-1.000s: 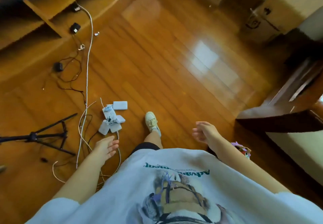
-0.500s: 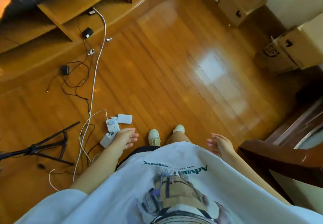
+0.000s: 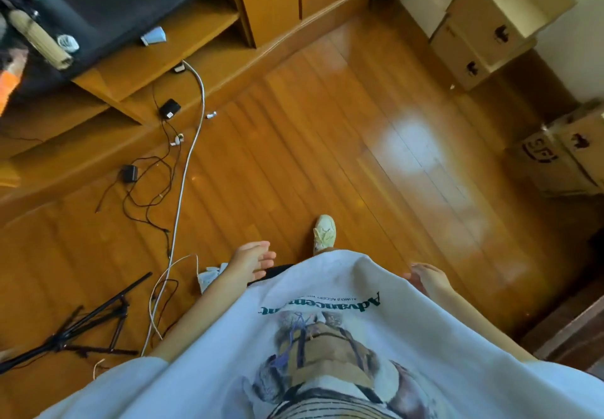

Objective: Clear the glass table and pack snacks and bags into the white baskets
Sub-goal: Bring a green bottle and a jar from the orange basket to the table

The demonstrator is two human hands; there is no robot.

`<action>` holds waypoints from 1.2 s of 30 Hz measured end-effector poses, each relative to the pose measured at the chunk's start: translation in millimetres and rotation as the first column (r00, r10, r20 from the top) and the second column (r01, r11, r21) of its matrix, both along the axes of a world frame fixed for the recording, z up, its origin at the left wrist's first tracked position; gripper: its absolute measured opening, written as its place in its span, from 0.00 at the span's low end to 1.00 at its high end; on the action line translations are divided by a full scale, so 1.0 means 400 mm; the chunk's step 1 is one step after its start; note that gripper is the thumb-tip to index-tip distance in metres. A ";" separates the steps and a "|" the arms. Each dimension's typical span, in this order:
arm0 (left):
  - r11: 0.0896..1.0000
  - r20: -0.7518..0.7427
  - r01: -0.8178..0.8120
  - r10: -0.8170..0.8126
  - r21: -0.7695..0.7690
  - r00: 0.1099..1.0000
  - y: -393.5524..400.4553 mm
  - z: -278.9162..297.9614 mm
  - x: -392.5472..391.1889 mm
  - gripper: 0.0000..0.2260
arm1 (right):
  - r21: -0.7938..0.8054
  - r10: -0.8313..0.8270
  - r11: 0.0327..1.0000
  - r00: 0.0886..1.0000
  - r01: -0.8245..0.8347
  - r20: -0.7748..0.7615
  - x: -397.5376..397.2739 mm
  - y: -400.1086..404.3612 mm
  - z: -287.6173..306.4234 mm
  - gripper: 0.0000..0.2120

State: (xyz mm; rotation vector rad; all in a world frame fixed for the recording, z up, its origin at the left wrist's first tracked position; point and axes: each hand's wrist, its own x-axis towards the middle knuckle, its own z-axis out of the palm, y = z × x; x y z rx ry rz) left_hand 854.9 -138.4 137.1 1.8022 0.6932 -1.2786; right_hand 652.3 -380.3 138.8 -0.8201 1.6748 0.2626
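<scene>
A: Where are the hands?

B: Both hang low in front of the white printed T-shirt (image 3: 327, 337). The left hand (image 3: 251, 260) is relaxed with its fingers loosely straight, grasping nothing, just above a white power strip (image 3: 209, 276) on the floor. The right hand (image 3: 428, 278) sits at the right hem of the shirt, partly hidden and blurred; its fingers look loose and it carries nothing.

A: And the glass table, the snacks, the white baskets?

B: None of them shows in this view. The camera looks down at a wooden floor (image 3: 327, 157) with one pale sneaker (image 3: 324, 234) stepping forward near the middle.

A: What lies around?

B: On the left, a white cable (image 3: 189, 157) runs from the far wooden shelf unit (image 3: 163, 69) toward the power strip. Thin black wires (image 3: 147, 189) with two small black adapters (image 3: 169, 108) tangle beside it. A black folded tripod (image 3: 81, 330) lies at the near left. At the far right, cardboard boxes (image 3: 490, 26) stand stacked against the wall, with another box (image 3: 562, 154) further right. Dark wooden furniture (image 3: 572, 330) shows at the near right corner.
</scene>
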 end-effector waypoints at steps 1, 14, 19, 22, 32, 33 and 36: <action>1.000 -0.007 -0.020 0.020 0.004 1.000 -0.027 0.005 0.029 0.12 | -0.010 0.055 0.998 0.997 -0.056 -0.062 0.047 -0.043 0.007 0.07; 0.925 -0.001 -0.374 0.375 0.059 0.927 -0.121 -0.001 0.353 0.16 | -0.115 0.547 0.837 0.822 -0.535 0.160 0.757 -0.374 -0.002 0.09; 0.886 -0.075 -0.461 0.463 0.038 0.883 -0.150 -0.031 0.531 0.19 | -0.104 0.543 0.840 0.821 -0.533 0.178 0.946 -0.436 -0.012 0.08; 0.885 -0.088 -0.464 0.466 0.042 0.881 -0.196 -0.028 0.666 0.19 | -0.078 0.488 0.873 0.858 -0.482 0.160 1.029 -0.482 0.001 0.08; 0.975 0.131 -0.216 0.221 -0.050 0.966 -0.578 0.063 1.151 0.12 | 0.011 0.257 0.966 0.966 -0.257 0.029 1.210 -0.665 -0.004 0.07; 0.977 0.142 -0.198 0.207 -0.076 0.968 -0.622 0.069 1.190 0.12 | 0.010 0.239 0.971 0.971 -0.240 0.021 1.230 -0.688 -0.009 0.08; 0.979 0.141 -0.162 0.179 -0.126 0.974 -0.738 0.074 1.294 0.11 | 0.004 0.215 0.977 0.977 -0.215 0.011 1.312 -0.764 -0.022 0.13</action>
